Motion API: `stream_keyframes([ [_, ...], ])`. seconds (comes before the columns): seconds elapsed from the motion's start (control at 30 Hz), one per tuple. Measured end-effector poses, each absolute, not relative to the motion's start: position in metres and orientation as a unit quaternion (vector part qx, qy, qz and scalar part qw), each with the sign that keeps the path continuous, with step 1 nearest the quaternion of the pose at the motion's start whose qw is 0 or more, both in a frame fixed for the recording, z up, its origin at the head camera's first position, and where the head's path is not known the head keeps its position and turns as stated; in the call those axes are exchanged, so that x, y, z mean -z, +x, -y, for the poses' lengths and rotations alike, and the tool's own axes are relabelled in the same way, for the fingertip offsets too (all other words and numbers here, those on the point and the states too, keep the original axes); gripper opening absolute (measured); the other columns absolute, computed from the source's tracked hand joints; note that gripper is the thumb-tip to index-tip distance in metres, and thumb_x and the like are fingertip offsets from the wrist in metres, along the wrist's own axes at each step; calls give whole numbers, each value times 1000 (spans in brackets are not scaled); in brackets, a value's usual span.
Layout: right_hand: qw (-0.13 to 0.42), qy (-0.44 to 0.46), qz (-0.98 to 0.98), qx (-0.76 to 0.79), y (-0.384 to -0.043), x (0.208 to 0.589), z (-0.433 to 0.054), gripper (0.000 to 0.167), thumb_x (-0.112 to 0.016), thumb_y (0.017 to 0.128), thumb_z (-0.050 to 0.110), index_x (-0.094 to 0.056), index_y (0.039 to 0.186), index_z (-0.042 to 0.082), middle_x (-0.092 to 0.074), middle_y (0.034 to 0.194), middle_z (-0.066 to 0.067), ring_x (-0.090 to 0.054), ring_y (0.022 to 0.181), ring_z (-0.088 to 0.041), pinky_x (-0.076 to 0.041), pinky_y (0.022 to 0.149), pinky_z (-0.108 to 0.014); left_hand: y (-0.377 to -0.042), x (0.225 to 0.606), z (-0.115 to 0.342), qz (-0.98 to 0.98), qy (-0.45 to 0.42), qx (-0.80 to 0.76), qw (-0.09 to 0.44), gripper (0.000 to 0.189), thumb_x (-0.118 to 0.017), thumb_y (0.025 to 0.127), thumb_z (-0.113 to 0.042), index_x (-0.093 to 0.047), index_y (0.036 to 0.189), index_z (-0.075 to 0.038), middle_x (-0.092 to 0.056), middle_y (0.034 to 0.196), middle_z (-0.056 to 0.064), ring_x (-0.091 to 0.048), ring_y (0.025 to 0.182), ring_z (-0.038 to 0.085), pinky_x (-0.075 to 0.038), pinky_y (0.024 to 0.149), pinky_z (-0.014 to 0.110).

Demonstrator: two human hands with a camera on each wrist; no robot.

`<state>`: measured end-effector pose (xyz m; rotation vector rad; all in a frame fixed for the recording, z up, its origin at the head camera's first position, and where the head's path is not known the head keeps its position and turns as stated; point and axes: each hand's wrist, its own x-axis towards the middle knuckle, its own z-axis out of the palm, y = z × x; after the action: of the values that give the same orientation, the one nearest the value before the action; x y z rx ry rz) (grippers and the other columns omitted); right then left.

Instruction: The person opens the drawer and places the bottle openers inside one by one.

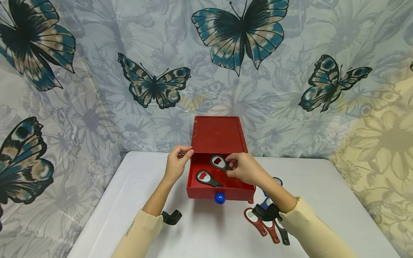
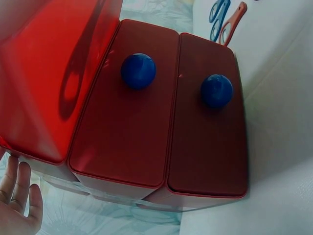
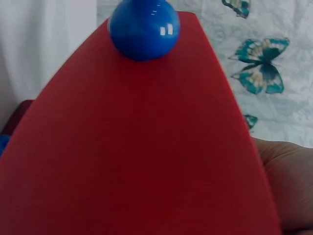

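The top drawer (image 1: 237,193) of a red cabinet (image 1: 217,134) is pulled out, a blue knob (image 1: 219,198) on its front. My right hand (image 1: 245,167) reaches over the drawer's right side and pinches the handle of a black bottle opener (image 1: 214,158) with a pale, cut-out head. Another black bottle opener (image 1: 211,181) lies inside the drawer, nearer the front. My left hand (image 1: 175,163) is at the drawer's left rear side, its fingertips right at the edge. In the left wrist view, the left fingers (image 2: 22,178) reach the drawer's side, while an opener's shadow shows through the red wall.
On the white table (image 1: 309,190), right of the cabinet, lie red bottle openers (image 1: 258,224), a black one (image 1: 284,234) and blue ones (image 1: 266,203), partly hidden by the right forearm. Two lower drawers (image 2: 124,122) are shut. A butterfly-patterned cloth (image 1: 155,125) hangs behind.
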<state>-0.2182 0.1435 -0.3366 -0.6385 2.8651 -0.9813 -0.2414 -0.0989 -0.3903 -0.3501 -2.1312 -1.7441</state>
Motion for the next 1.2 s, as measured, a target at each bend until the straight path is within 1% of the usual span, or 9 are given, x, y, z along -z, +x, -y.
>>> stream_keyframes([
  [0.2, 29, -199, -936, 289, -220, 344, -136, 31, -77, 75, 4, -68, 104, -5, -62, 75, -5, -53, 69, -14, -47, 63, -25, -241, 391, 99, 756, -126, 616, 183, 18, -65, 92, -5, -67, 104, 8, -65, 108, 24, -56, 83, -4, -48, 80, 20],
  [0.47, 38, -174, -954, 240, -224, 353, -127, 35, -77, 76, 8, -68, 107, -5, -59, 73, -5, -50, 68, -16, -42, 58, -26, -242, 390, 99, 756, -126, 615, 184, 17, -65, 91, -5, -67, 103, 8, -66, 108, 24, -56, 84, -3, -50, 82, 24],
  [0.57, 48, -165, -959, 224, -225, 356, -124, 34, -78, 77, 9, -69, 106, -4, -65, 79, -8, -54, 71, -17, -48, 61, -28, -242, 390, 99, 757, -126, 614, 183, 18, -65, 91, -5, -67, 103, 8, -66, 108, 24, -56, 84, -1, -50, 82, 25],
  [0.7, 61, -167, -963, 204, -225, 359, -120, 30, -80, 76, 9, -70, 103, -3, -72, 91, -12, -59, 74, -18, -54, 67, -32, -241, 390, 100, 759, -126, 612, 182, 18, -66, 92, -6, -67, 104, 7, -66, 107, 24, -57, 85, 1, -49, 82, 24],
  [0.8, 76, -181, -958, 209, -225, 360, -118, 28, -79, 78, 10, -70, 103, -2, -71, 87, -11, -59, 72, -17, -53, 67, -31, -241, 390, 99, 760, -126, 611, 181, 18, -66, 92, -6, -67, 104, 7, -66, 107, 24, -57, 86, 1, -49, 82, 24],
  [0.9, 78, -195, -950, 233, -224, 357, -121, 26, -77, 82, 12, -71, 104, -1, -70, 85, -8, -58, 73, -15, -52, 67, -28, -241, 390, 100, 759, -126, 612, 182, 19, -65, 92, -7, -67, 104, 7, -66, 107, 23, -57, 85, 0, -49, 82, 24],
  [1.07, 56, -217, -927, 302, -223, 338, -138, 24, -70, 88, 16, -70, 105, -1, -70, 86, -6, -60, 77, -14, -52, 68, -28, -241, 390, 100, 756, -128, 617, 180, 19, -65, 92, -6, -67, 104, 8, -66, 107, 24, -56, 84, -3, -49, 81, 21],
  [1.2, 15, -213, -915, 342, -222, 321, -161, 22, -67, 91, 19, -71, 104, 1, -71, 88, -7, -61, 80, -16, -50, 68, -28, -241, 390, 100, 753, -127, 621, 176, 18, -65, 92, -5, -66, 104, 8, -65, 108, 25, -56, 84, -3, -49, 80, 17],
])
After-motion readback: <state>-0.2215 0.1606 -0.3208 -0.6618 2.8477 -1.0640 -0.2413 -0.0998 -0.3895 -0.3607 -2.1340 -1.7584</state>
